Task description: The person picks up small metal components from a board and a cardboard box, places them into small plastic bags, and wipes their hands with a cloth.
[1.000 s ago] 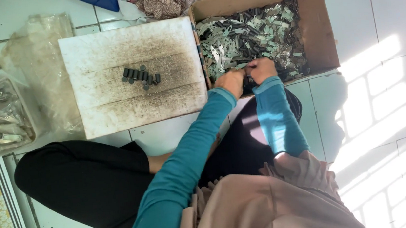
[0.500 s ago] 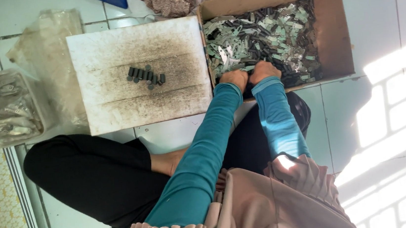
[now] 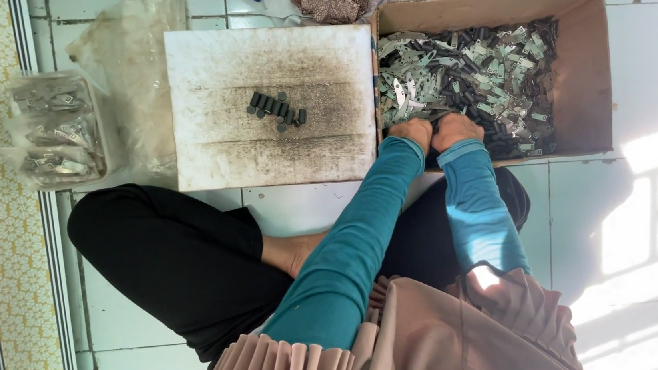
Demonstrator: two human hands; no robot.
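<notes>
Hands (image 3: 436,130) unmoved amid flat metal pieces (image 3: 479,74)

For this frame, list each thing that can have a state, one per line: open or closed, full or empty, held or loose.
Cardboard box: open on top, holding a heap of small metal parts.
Metal parts: loose and jumbled in the box.
White board: flat on the floor, smudged dark.
Dark cylinders: loose in a small cluster on the board.
Clear bags: on the floor, filled with parts.
Left hand: in the parts; grip hidden.
Right hand: likewise.
</notes>
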